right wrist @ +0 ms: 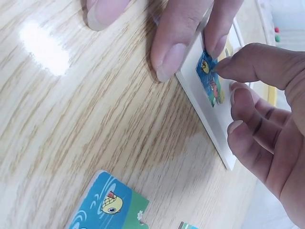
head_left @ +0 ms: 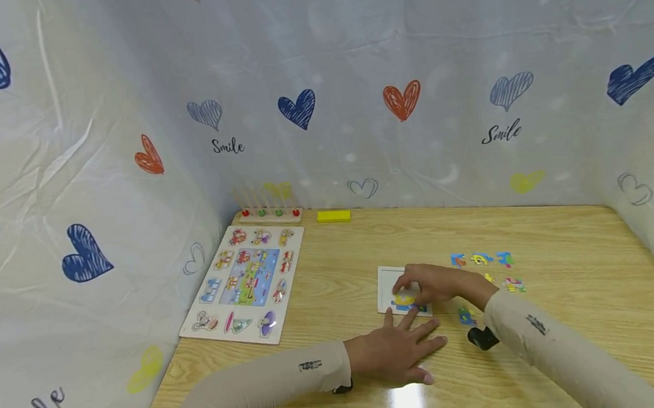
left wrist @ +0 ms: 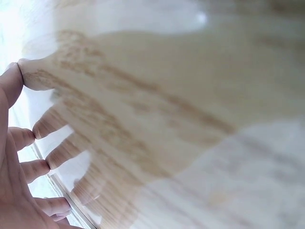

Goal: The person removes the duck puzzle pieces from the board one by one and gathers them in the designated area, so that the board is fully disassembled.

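A white puzzle tray (head_left: 387,281) lies flat mid-table, with yellow and blue puzzle pieces (head_left: 405,301) along its near side. My left hand (head_left: 393,354) is spread with straight fingers, and fingertips (right wrist: 170,62) reach the tray's near edge. Over the tray, my right hand (head_left: 434,282) has bent fingers. In the right wrist view its thumb touches a blue piece with a fish picture (right wrist: 205,69) lying in the tray; whether it pinches the piece is unclear. Beside the tray on the table lies a blue-and-green puzzle piece (right wrist: 114,202). The left wrist view is mostly tabletop.
Several loose puzzle pieces (head_left: 481,258) lie right of the tray, partly behind the right forearm. To the left is a picture pegboard (head_left: 283,233); a rod stand with beads (head_left: 270,218) and a yellow block (head_left: 334,216) stand by the back curtain.
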The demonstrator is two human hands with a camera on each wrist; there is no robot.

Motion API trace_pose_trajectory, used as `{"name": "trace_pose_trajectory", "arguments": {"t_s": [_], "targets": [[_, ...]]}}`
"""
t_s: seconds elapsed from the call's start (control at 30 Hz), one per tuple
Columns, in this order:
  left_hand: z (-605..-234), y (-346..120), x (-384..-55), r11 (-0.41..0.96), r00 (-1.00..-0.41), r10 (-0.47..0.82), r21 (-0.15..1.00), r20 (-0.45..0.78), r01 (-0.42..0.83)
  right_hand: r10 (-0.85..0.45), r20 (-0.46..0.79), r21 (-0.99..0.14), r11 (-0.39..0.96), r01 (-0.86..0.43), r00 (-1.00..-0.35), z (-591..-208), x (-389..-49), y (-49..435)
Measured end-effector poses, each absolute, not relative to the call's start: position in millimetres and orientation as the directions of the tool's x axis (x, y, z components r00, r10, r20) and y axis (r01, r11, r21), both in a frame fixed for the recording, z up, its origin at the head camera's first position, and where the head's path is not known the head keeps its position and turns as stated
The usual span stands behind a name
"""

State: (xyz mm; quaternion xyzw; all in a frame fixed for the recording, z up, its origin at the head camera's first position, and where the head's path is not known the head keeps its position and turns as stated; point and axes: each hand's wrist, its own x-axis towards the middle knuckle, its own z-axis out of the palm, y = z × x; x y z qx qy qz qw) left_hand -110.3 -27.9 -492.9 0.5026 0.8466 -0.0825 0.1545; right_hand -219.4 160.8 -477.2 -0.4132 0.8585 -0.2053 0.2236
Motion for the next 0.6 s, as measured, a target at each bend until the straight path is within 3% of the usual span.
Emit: {"name": "trace_pose_trajectory", "arguments": {"t_s": [0.4,0.6], "targets": [[-494.1,-29.3,-110.8,0.474,-0.436,0.833,0.031,-0.34,0.88,-0.819,-0.207,-0.542,0.551,-0.635,-0.535,-476.8,-218.5,158.0],[-494.8,-29.2,-111.4,0.467,-0.43,0.838,0.032,-0.336,0.884,-0.806,-0.21,-0.517,0.572,-0.637,-0.553,-474.3,-214.5,154.4]]}}
